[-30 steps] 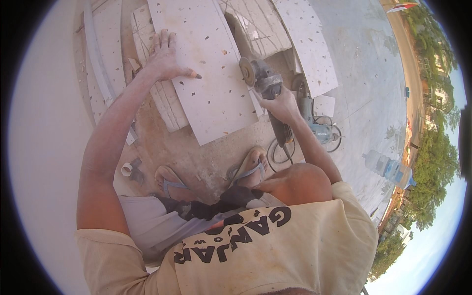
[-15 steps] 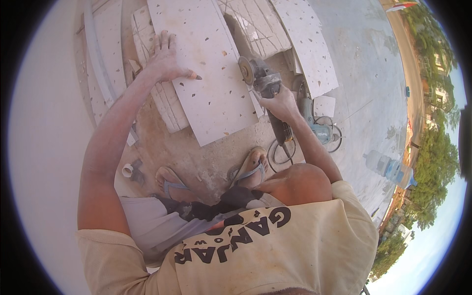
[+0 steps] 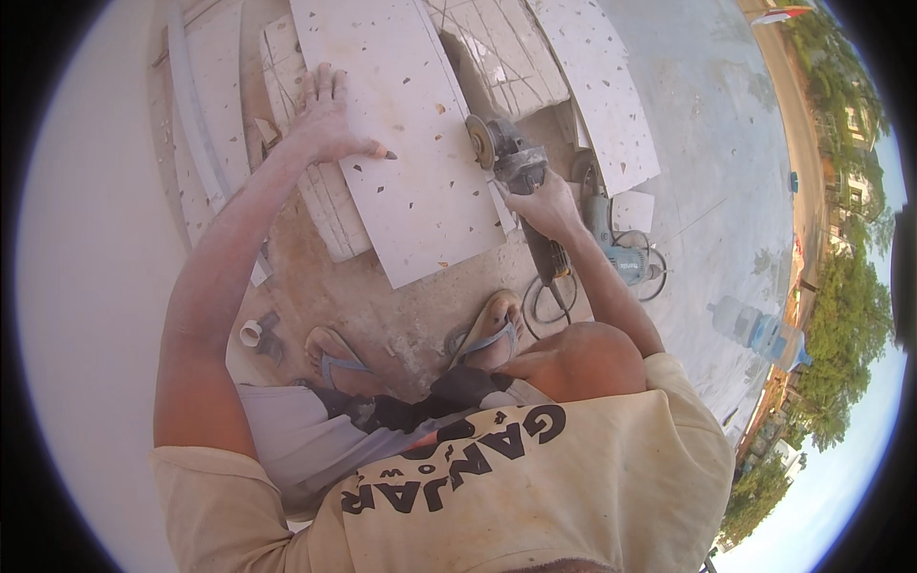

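A long white speckled tile [image 3: 411,181] lies across pale scored blocks, with its short end toward me. My left hand [image 3: 327,124] rests on the tile's left edge, fingers spread and thumb stretched over its face. In my right hand [image 3: 546,204] is an angle grinder [image 3: 522,168], gripped round its body. The grinder's round disc [image 3: 481,142] stands on edge at the tile's right long side. Whether the disc touches the tile or is spinning I cannot tell. The grinder's cord runs down from its rear end to the floor.
Scored blocks [image 3: 497,57] and another speckled tile [image 3: 602,95] lie to the right. A blue-green power tool [image 3: 616,250] with a coiled cable lies beside my right forearm. A pipe fitting [image 3: 252,332] sits near my left foot, and a large water bottle [image 3: 755,329] lies far right.
Very little differs. The whole view has shifted slightly; both hands, the tile and the grinder keep nearly the same places relative to each other.
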`<action>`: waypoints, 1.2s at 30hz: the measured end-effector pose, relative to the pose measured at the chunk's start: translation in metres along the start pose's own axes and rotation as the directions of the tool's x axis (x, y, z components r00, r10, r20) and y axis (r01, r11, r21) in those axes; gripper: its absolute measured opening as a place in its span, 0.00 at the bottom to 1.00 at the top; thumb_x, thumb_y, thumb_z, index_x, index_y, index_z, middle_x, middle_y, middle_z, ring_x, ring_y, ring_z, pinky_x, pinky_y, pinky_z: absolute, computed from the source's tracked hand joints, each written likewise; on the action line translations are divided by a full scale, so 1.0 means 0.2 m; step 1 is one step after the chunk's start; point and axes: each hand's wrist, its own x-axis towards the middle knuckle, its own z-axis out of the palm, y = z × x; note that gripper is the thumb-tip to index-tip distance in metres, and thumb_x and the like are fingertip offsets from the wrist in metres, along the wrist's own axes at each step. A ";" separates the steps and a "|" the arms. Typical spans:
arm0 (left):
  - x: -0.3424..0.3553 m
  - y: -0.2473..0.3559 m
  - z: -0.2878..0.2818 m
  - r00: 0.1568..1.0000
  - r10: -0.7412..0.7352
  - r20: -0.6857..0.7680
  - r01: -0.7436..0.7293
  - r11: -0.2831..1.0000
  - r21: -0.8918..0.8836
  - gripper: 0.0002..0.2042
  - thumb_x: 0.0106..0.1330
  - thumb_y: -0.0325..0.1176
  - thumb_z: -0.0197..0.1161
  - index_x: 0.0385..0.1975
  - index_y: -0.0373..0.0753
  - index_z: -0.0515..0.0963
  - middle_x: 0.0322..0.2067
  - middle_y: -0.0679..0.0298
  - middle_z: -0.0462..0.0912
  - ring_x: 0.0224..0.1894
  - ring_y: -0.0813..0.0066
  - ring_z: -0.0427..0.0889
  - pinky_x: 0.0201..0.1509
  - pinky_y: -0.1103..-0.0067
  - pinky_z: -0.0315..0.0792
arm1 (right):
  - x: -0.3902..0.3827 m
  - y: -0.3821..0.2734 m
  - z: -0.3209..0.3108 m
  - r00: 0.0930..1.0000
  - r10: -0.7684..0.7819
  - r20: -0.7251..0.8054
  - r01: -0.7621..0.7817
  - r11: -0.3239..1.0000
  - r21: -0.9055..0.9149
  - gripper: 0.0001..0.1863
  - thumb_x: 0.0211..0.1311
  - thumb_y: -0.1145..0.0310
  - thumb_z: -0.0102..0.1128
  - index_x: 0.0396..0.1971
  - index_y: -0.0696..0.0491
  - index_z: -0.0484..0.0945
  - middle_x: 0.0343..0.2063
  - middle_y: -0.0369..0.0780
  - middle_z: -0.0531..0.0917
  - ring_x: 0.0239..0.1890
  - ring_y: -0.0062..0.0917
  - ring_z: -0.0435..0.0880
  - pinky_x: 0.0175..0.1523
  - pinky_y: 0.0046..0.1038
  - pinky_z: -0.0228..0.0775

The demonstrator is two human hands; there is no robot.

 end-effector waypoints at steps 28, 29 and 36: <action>-0.01 0.00 -0.01 1.000 0.010 0.010 -0.010 1.000 -0.021 0.72 0.40 0.66 0.78 0.78 0.31 0.37 0.78 0.44 0.32 0.80 0.44 0.29 0.81 0.58 0.42 | 0.08 -0.05 -0.01 0.998 -0.025 -0.059 0.023 0.999 -0.025 0.35 0.42 0.54 0.73 0.48 0.65 0.79 0.41 0.53 0.87 0.47 0.40 0.88 0.54 0.35 0.77; 0.00 0.00 0.00 1.000 0.007 0.011 -0.007 1.000 -0.012 0.73 0.40 0.66 0.78 0.78 0.31 0.37 0.78 0.44 0.32 0.80 0.43 0.29 0.82 0.59 0.42 | 0.07 -0.05 -0.01 0.999 -0.010 -0.038 0.008 0.999 -0.039 0.37 0.42 0.55 0.72 0.50 0.66 0.78 0.42 0.54 0.87 0.48 0.41 0.87 0.55 0.35 0.77; -0.02 0.01 -0.02 1.000 0.016 0.007 -0.016 0.999 -0.041 0.72 0.41 0.66 0.78 0.77 0.31 0.37 0.78 0.43 0.32 0.80 0.43 0.28 0.82 0.58 0.42 | 0.10 -0.04 0.01 0.998 -0.001 -0.068 0.001 1.000 0.001 0.32 0.40 0.56 0.73 0.45 0.62 0.81 0.37 0.50 0.88 0.42 0.38 0.89 0.50 0.36 0.79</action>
